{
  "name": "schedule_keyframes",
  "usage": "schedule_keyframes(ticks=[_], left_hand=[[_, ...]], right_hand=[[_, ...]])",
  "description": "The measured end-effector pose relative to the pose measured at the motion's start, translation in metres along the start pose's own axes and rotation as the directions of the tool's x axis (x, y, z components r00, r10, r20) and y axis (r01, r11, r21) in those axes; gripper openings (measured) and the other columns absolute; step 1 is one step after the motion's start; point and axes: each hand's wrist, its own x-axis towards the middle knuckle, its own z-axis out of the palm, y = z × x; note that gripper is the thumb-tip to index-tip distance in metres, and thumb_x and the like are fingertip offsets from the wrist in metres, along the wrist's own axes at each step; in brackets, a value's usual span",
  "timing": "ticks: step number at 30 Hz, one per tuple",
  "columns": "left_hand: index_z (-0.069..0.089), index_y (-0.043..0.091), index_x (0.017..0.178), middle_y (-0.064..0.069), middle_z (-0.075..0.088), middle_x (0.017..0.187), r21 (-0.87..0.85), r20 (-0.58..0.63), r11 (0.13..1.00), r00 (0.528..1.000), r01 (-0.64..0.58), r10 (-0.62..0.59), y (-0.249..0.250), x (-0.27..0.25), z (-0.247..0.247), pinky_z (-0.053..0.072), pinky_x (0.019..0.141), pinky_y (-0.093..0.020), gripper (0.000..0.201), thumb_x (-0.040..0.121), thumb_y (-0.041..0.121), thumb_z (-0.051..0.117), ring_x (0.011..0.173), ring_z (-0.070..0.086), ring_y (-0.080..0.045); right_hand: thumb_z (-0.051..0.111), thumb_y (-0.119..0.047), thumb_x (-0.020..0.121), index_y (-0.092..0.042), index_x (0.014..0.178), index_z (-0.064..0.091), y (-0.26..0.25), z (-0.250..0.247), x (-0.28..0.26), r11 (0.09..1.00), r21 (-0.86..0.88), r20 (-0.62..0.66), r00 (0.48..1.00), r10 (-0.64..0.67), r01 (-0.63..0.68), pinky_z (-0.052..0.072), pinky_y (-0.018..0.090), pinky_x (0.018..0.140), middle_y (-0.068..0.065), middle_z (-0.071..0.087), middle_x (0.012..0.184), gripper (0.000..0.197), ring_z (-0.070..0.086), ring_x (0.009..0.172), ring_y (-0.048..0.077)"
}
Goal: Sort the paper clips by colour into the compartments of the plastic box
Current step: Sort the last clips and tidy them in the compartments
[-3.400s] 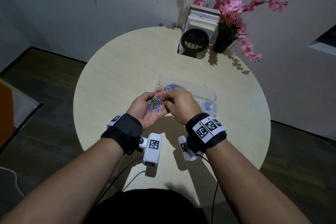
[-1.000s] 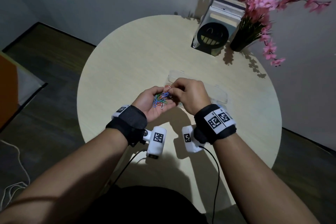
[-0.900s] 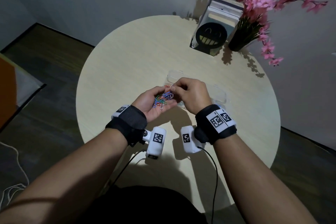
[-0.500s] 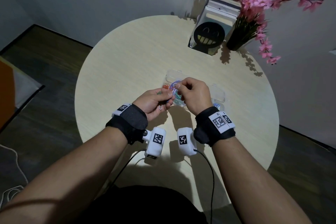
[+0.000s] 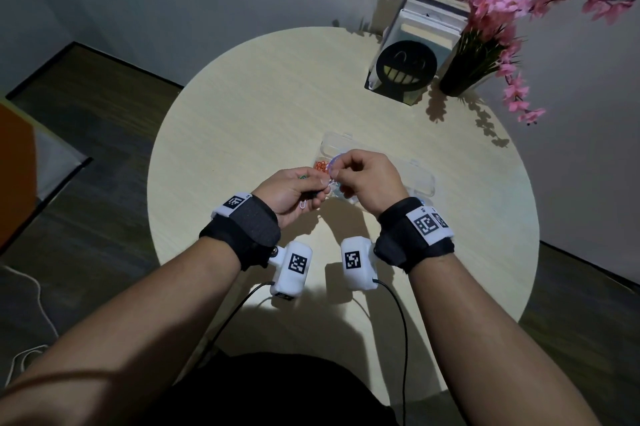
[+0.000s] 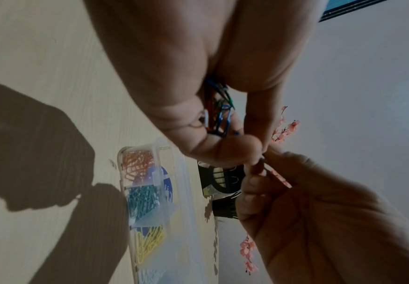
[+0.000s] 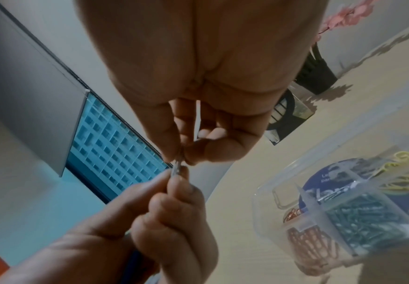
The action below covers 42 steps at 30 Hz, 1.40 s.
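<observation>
Pinched between thumb and forefinger of the right hand [image 5: 367,180] is a single clip [image 7: 177,169], its colour not discernible, held at its other end by the fingertips of the left hand [image 5: 294,193]. A mixed bunch of clips [image 6: 219,113] is clenched in the left palm, above the table [image 5: 242,114]. The open plastic box [image 6: 186,192] lies just beyond, with orange, green and yellow clips already separated. Should clips be interlocked, several could be dragged out and scattered; misfiling is considered possible in dim light
</observation>
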Motion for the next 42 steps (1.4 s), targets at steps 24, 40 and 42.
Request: schedule_keyframes(ticks=[24, 40, 42], left_hand=[[0.062, 0.003, 0.089, -0.005, 0.061, 0.067, -0.302, -0.338, 0.945, 0.941, -0.121, 0.013, -0.004, -0.012, -0.077, 0.049, 0.051, -0.014, 0.008, 0.091, 0.002, 0.055, 0.054, 0.058, -0.010], [0.059, 0.002, 0.085, -0.009, 0.061, 0.070, -0.276, -0.317, 0.954, 0.948, -0.118, 0.026, -0.004, -0.008, -0.076, 0.051, 0.052, -0.017, 0.007, 0.090, -0.001, 0.055, 0.056, 0.059, -0.013], [0.059, 0.003, 0.084, -0.009, 0.061, 0.071, -0.281, -0.317, 0.952, 0.948, -0.122, 0.028, -0.003, -0.010, -0.077, 0.051, 0.053, -0.018, 0.008, 0.090, -0.001, 0.055, 0.056, 0.060, -0.013]], right_hand=[[0.055, -0.014, 0.091, -0.001, 0.113, 0.054, 0.072, 0.107, 0.062, 0.504, -0.857, 0.213, 0.964, 0.157, 0.108, 0.050, 0.035, 0.081, 0.017, 0.059, 0.114, 0.025, 0.060, 0.106, 0.032], [0.053, 0.004, 0.081, -0.003, 0.107, 0.054, 0.083, 0.119, 0.059, 0.581, -0.811, 0.044, 0.983, 0.176, -0.067, 0.053, 0.036, 0.071, 0.017, 0.059, 0.107, 0.027, 0.064, 0.090, 0.032], [0.053, 0.005, 0.081, -0.003, 0.105, 0.053, 0.082, 0.120, 0.060, 0.610, -0.789, 0.046, 0.984, 0.170, -0.069, 0.053, 0.034, 0.070, 0.017, 0.062, 0.104, 0.026, 0.064, 0.090, 0.032]])
